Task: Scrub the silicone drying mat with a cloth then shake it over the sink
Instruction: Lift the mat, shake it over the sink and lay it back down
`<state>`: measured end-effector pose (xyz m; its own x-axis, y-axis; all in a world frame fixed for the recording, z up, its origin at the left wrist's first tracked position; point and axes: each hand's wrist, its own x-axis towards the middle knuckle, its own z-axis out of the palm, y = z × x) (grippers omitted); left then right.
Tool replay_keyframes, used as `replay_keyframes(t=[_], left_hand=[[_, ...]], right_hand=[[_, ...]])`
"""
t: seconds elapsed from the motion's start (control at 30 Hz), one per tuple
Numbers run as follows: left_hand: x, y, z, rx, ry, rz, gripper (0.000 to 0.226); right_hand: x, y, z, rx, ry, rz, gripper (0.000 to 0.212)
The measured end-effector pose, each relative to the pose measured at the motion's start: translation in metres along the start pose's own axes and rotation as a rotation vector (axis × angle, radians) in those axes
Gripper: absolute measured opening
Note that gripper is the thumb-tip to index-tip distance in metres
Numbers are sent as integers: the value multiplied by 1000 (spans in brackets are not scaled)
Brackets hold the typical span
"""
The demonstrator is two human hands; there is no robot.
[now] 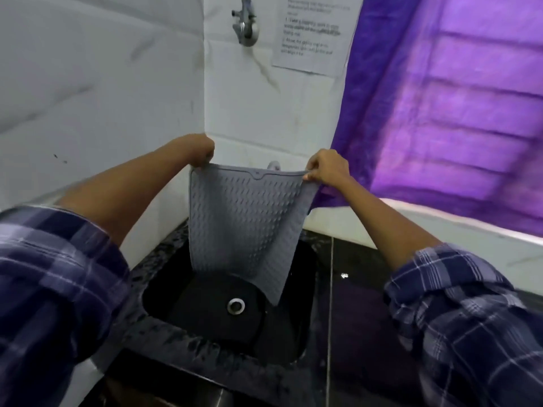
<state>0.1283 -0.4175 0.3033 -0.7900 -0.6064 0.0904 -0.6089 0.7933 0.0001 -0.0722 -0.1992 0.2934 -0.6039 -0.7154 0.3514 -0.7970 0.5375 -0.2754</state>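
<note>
So the person has the grey silicone drying mat (244, 227) hanging straight over the black sink (305, 289), pinched by its two top corners. The left hand (202, 149) is closed on the top left corner, the right hand (326, 167) is closed on the top right one, thumb and fingers squeezing the rim. The top edge sags a little between them and the lower part curls in on itself, with the bottom corner dangling just above the drain (236, 306).

That droop says a lot: the mat looks soft and floppy, light, no stiffness at all, and probably a bit slick if it's wet. The raised rim at the corners seems like the right place to hold, since the ribbed middle would just fold.

No cloth visible anywhere, so this looks like the shaking part.

Room-wise it's kinda tight. The tiled wall is right behind the mat, the tap (245, 22) sits up above, and a purple curtain (440, 113) hangs close to the right hand. The dark bench (352, 274) runs off to the right of the sink. Short up-and-down flicks look safer than big swings, or drips will likely hit the wall and curtain.
</note>
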Motion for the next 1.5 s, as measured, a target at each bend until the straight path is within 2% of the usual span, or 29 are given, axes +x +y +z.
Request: replay_keyframes(t=[0.07, 0.13, 0.23, 0.33, 0.43, 0.53, 0.6, 0.67, 0.73, 0.83, 0.93, 1.0, 1.1, 1.2, 1.27, 1.3, 1.4, 1.5], left_hand=[[3, -2, 2, 4, 5, 18, 24], [2, -3, 7, -13, -16, 16, 24], [5, 0, 18, -43, 51, 28, 25], [3, 8, 33, -91, 25, 59, 25], [5, 2, 37, -79, 135, 18, 25], [6, -6, 40, -46, 69, -13, 27], [7, -4, 41, -5, 52, -7, 22], [6, -1, 46, 87, 4, 0, 17], [6, -2, 53, 170, 58, -10, 19], [3, -4, 56, 200, 21, -29, 20], [3, -7, 55, 94, 73, -81, 24], [-1, -7, 57, 98, 42, -73, 22], [-5, -3, 66, 72, 151, -79, 25], [-5, 0, 69, 225, 228, -27, 25], [1, 3, 66, 211, 309, -40, 24], [1, 5, 61, 164, 291, -73, 25], [3, 9, 60, 120, 196, -103, 24], [0, 10, 66, 32, 138, -124, 22]], right_hand=[[-2, 1, 3, 8, 50, 21, 20], [-5, 1, 4, -6, 20, 45, 19], [-4, 0, 5, 21, 69, 54, 17], [-4, -2, 4, -45, 23, 45, 17], [1, 1, 3, -15, 93, 80, 13], [0, -1, 6, -17, 36, 97, 16], [-2, -2, 11, -16, 67, 104, 14], [-8, 0, 19, -37, 1, 112, 14], [-10, 4, 26, 1, 23, 129, 13], [-16, 2, 29, 13, -18, 145, 14], [-16, 4, 36, 73, 64, 175, 8], [-17, 3, 40, 63, 43, 179, 8], [-17, 8, 45, 98, 126, 189, 9], [-16, 11, 44, 113, 60, 165, 10], [-12, 15, 42, 147, 138, 180, 11], [-11, 16, 41, 150, 161, 192, 12], [-13, 18, 42, 99, 79, 171, 11], [-18, 18, 47, 111, 115, 166, 10]])
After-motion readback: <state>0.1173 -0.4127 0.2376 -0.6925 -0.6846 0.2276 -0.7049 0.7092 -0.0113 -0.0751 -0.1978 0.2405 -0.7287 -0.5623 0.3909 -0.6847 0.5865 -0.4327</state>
